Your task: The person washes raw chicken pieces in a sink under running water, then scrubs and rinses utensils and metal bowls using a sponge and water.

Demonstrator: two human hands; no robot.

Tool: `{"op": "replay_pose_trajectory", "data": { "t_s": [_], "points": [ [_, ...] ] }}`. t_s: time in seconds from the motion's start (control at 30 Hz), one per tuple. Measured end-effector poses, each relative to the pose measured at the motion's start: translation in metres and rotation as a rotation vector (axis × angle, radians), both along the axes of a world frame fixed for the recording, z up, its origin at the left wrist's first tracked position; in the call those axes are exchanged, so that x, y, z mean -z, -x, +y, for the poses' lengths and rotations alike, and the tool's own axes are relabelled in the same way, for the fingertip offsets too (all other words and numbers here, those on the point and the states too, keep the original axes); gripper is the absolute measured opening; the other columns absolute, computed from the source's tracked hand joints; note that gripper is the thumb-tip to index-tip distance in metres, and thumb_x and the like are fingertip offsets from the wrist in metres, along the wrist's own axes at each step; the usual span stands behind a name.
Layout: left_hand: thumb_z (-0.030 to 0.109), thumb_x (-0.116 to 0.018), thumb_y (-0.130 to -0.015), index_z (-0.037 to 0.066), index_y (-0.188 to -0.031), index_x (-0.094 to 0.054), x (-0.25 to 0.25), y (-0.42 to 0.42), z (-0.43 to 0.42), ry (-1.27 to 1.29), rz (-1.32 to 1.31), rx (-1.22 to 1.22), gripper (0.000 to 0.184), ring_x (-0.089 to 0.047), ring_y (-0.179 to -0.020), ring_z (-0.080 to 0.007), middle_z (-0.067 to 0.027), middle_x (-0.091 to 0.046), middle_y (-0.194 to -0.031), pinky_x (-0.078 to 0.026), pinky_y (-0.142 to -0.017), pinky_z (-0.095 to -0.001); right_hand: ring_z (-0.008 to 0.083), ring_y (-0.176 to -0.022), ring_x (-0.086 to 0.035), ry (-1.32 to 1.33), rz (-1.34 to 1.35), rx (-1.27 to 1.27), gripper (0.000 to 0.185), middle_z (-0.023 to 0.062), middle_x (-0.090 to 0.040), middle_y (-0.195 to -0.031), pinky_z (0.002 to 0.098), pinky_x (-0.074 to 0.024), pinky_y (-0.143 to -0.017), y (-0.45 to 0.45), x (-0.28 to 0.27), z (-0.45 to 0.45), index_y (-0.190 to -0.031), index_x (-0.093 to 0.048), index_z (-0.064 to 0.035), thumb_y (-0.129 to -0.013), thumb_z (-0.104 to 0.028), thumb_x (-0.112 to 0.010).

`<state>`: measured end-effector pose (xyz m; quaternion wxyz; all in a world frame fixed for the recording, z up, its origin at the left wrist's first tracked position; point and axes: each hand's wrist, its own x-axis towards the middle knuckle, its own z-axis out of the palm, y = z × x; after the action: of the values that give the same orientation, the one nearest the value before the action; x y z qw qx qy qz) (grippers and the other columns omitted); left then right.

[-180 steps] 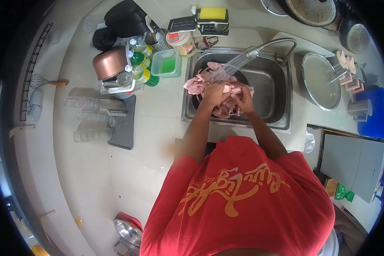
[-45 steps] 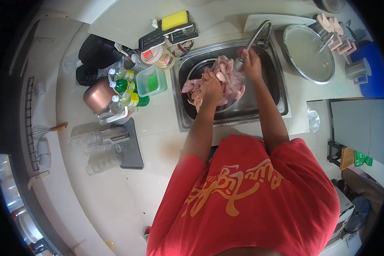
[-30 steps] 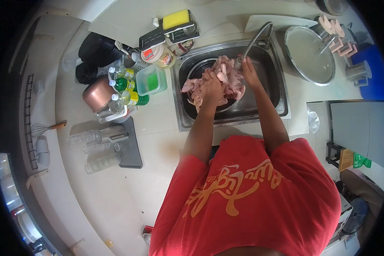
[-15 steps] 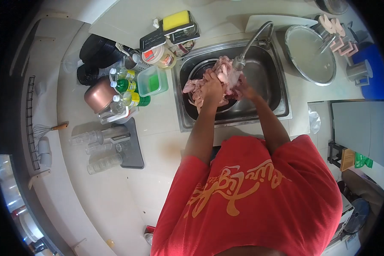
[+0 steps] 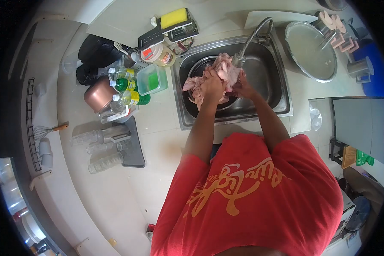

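Observation:
A heap of raw chicken pieces (image 5: 224,70) sits over a dark round pan (image 5: 199,65) in the left part of the steel sink (image 5: 266,81). My left hand (image 5: 212,86) lies over the front of the heap, its fingers curled into the meat. At the heap's right side, my right hand (image 5: 244,88) grips the chicken with its fingers bent upward. The faucet's spray head (image 5: 238,59) hangs just above the meat, close to the right hand's fingertips. Much of the pan is hidden by chicken and forearms.
Right of the sink stands a large metal basin (image 5: 310,51) of cloudy liquid. Leftward are a plastic tub (image 5: 152,80), bottles (image 5: 126,84), a copper-coloured pot (image 5: 99,94) and glasses (image 5: 106,163) by a grey mat (image 5: 134,147). A yellow sponge (image 5: 174,18) rests behind.
My right hand has risen slightly along the chicken's side, and its fingers now show below the spray head. The upper chicken has shifted a little. My left hand stays almost in place.

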<state>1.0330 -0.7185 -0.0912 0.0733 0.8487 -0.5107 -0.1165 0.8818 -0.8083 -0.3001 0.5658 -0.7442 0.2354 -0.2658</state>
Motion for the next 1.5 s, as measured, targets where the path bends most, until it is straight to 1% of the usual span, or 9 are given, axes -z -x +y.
{"op": "replay_pose_trajectory", "data": {
  "t_s": [0.07,0.17,0.3,0.47,0.67,0.93,1.27,1.37,1.5],
  "points": [
    [0.039,-0.074,-0.076,-0.004,-0.136,-0.030,0.001,0.000,0.001,0.039,-0.022,0.014,0.086,-0.058,-0.106,-0.0430,-0.0238,-0.044,-0.127,-0.053,-0.085,-0.0451,0.0200,-0.108,-0.059,0.075,0.003,0.014,0.099,0.0189,-0.007,-0.155,0.0328,-0.0559,-0.079,-0.001,0.016,-0.004,-0.148,0.021,-0.0097,-0.089,0.002,-0.058],
    [0.039,-0.074,-0.076,-0.004,-0.136,-0.030,0.001,-0.001,0.002,0.054,-0.013,0.023,0.086,-0.059,-0.105,-0.0429,-0.0235,-0.044,-0.127,-0.053,-0.083,-0.0455,0.0216,-0.114,-0.057,-0.320,-0.137,-0.040,0.087,0.0182,-0.032,-0.147,0.0336,-0.0548,-0.082,0.003,0.014,-0.005,-0.151,0.009,-0.0076,-0.093,-0.004,-0.056],
    [0.040,-0.074,-0.076,-0.004,-0.136,-0.030,0.010,-0.005,0.003,0.069,-0.056,0.041,0.087,-0.060,-0.104,-0.0421,-0.0232,-0.045,-0.126,-0.054,-0.082,-0.0452,0.0246,-0.120,-0.054,-0.839,-0.207,0.018,0.058,0.0115,-0.059,-0.127,0.0371,-0.0486,-0.094,0.029,-0.070,0.004,-0.145,-0.030,-0.0009,-0.095,-0.014,-0.055],
    [0.041,-0.075,-0.076,-0.004,-0.136,-0.030,0.004,-0.003,0.001,0.033,-0.016,0.022,0.087,-0.060,-0.103,-0.0409,-0.0231,-0.045,-0.126,-0.054,-0.081,-0.0447,0.0226,-0.118,-0.056,-0.386,0.036,-0.091,0.033,0.0085,-0.059,-0.126,0.0436,-0.0293,-0.112,0.044,-0.009,-0.019,-0.121,-0.060,-0.0021,-0.091,-0.017,-0.062],
    [0.041,-0.075,-0.076,-0.004,-0.136,-0.029,-0.001,-0.002,0.002,0.033,-0.004,0.020,0.088,-0.061,-0.102,-0.0409,-0.0238,-0.045,-0.126,-0.054,-0.082,-0.0447,0.0174,-0.115,-0.058,-0.659,-0.017,-0.312,0.019,0.0029,-0.064,-0.114,0.0421,-0.0078,-0.120,0.032,-0.048,-0.010,-0.101,-0.065,-0.0051,-0.082,-0.008,-0.070],
    [0.040,-0.074,-0.076,-0.005,-0.133,-0.032,0.010,-0.004,0.004,0.128,-0.126,0.074,0.084,-0.061,-0.102,-0.0399,-0.0240,-0.045,-0.125,-0.054,-0.081,-0.0443,0.0160,-0.123,-0.051,-0.290,0.032,-0.208,0.022,-0.0015,-0.065,-0.104,0.0393,-0.0172,-0.119,0.035,-0.071,-0.004,-0.093,-0.066,-0.0112,-0.076,0.002,-0.070],
    [0.040,-0.075,-0.076,-0.003,-0.121,-0.038,0.007,-0.004,0.003,0.057,-0.023,0.018,0.073,-0.061,-0.103,-0.0397,-0.0232,-0.045,-0.123,-0.054,-0.079,-0.0450,0.0183,-0.121,-0.051,-0.130,0.137,-0.132,0.021,0.0115,-0.046,-0.140,0.0357,-0.0312,-0.109,0.043,-0.038,-0.012,-0.107,-0.067,-0.0054,-0.088,-0.014,-0.065],
    [0.039,-0.077,-0.075,-0.001,-0.118,-0.038,0.011,-0.006,0.002,0.032,-0.020,0.012,0.071,-0.059,-0.108,-0.0368,-0.0235,-0.042,-0.128,-0.054,-0.078,-0.0435,0.0222,-0.131,-0.042,-0.275,0.176,-0.154,0.030,0.0160,-0.020,-0.155,0.0363,-0.0316,-0.109,0.042,-0.044,-0.015,-0.117,-0.065,-0.0040,-0.092,-0.020,-0.060],
    [0.040,-0.076,-0.075,-0.002,-0.118,-0.039,0.002,-0.004,0.003,0.050,0.002,0.012,0.070,-0.061,-0.101,-0.0395,-0.0223,-0.045,-0.121,-0.054,-0.078,-0.0460,0.0235,-0.143,-0.023,-0.429,0.183,-0.183,0.033,0.0179,-0.026,-0.153,0.0364,-0.0271,-0.112,0.043,-0.055,-0.014,-0.120,-0.065,-0.0054,-0.093,-0.023,-0.059]
  ]
}}
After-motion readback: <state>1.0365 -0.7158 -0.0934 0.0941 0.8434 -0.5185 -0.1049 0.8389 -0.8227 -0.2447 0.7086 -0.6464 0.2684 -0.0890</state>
